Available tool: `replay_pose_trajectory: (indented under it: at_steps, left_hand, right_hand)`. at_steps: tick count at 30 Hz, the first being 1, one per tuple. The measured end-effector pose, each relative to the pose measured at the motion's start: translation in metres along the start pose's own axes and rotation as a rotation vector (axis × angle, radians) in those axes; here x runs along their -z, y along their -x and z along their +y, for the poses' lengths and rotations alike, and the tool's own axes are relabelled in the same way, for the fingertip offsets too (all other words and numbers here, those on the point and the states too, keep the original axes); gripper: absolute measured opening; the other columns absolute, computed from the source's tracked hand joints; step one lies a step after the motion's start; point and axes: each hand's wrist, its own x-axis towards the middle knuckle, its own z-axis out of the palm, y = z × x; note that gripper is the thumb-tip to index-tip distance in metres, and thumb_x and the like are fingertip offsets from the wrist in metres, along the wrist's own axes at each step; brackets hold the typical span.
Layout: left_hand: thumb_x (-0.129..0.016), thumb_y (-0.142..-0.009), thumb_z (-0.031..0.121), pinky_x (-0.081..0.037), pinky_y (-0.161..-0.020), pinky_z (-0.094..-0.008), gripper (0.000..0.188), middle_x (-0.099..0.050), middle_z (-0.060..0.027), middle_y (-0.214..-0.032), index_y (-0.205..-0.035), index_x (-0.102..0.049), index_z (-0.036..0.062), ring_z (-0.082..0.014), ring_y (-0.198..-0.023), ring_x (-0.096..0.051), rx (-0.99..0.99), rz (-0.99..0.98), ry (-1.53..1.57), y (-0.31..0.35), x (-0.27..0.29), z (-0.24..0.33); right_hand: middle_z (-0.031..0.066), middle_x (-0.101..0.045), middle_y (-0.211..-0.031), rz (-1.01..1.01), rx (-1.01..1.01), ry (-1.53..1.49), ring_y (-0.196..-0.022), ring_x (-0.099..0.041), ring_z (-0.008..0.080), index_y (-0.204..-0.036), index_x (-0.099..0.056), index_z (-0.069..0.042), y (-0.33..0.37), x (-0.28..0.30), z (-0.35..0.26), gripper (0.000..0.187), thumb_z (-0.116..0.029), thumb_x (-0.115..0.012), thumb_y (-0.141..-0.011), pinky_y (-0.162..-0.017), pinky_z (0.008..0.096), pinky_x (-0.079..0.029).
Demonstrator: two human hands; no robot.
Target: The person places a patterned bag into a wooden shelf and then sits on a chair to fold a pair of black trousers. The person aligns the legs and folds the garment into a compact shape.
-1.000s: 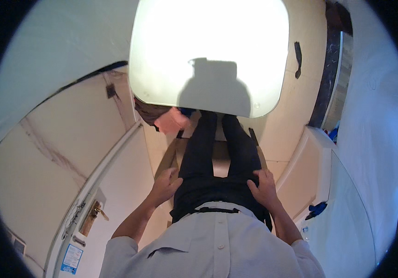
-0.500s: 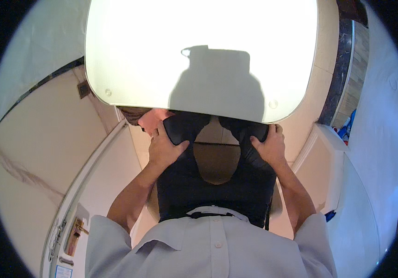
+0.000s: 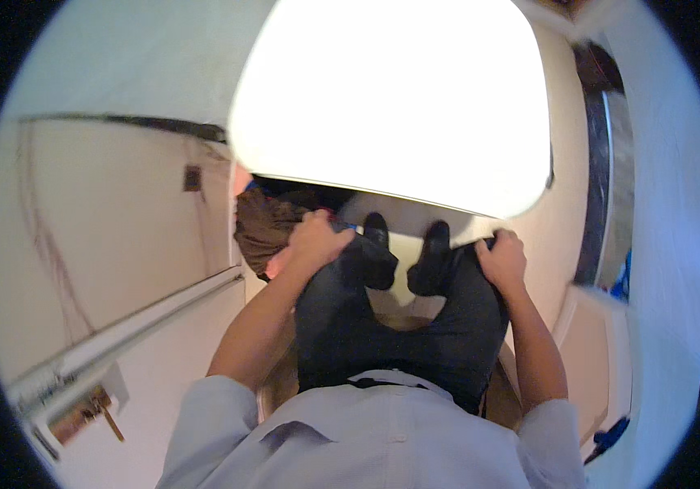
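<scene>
My left hand (image 3: 320, 240) rests on my left knee, thumb spread from the fingers, holding nothing. Over my right knee lies my right hand (image 3: 503, 259), also without anything in it; its fingertips curve out of sight round the knee. Both hands press on dark trousers (image 3: 399, 350). Beyond the knees, just short of both hands, is the near edge of a bright white table with rounded corners (image 3: 399, 98). Next to my left hand bunches a brown cloth or bag (image 3: 264, 228) with pink showing beside it; its kind is unclear. Two black shoes (image 3: 435, 236) show on the floor between my knees.
To the left stands an open white door (image 3: 179, 359) with a brass-coloured lever handle (image 3: 93, 417). A pale wall with a socket (image 3: 193, 178) rises behind it. On the right are a pale panel (image 3: 590, 350) and a dark floor strip (image 3: 598, 187).
The table sits farther forward and to the right in view, tilted, and its shadow no longer shows on top. My knees have parted from its edge, and the shoes now show. Both hands stay on the knees.
</scene>
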Motion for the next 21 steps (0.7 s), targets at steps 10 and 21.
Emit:
replay_pose_trajectory:
  at_steps: [10, 21]
  left_hand:
    - [-0.057, -0.085, 0.045, -0.049, -0.096, -0.0496, 0.055, -0.065, -0.0253, -0.121, -0.113, -0.067, -0.0024, -0.0407, -0.112, -0.062, 0.067, 0.133, 0.365, 0.090, -0.004, -0.120]
    - [-0.067, -0.086, 0.028, -0.049, -0.098, -0.0492, 0.070, -0.039, -0.0193, -0.153, -0.146, -0.041, 0.0052, -0.0425, -0.119, -0.057, 0.177, 0.244, 0.526, 0.025, -0.051, -0.235]
  right_hand:
    - [0.0218, -0.061, -0.120, 0.268, 0.134, 0.004, -0.114, -0.056, 0.0400, -0.120, -0.060, 0.001, 0.156, -0.019, -0.022, 0.047, -0.034, -0.062, -0.089, -0.097, 0.0498, -0.047]
    - [0.0264, -0.042, -0.144, 0.364, 0.183, 0.022, -0.132, -0.042, 0.0455, -0.140, -0.045, 0.000, 0.224, -0.053, -0.045, 0.065, -0.024, -0.070, -0.084, -0.107, 0.0513, -0.040]
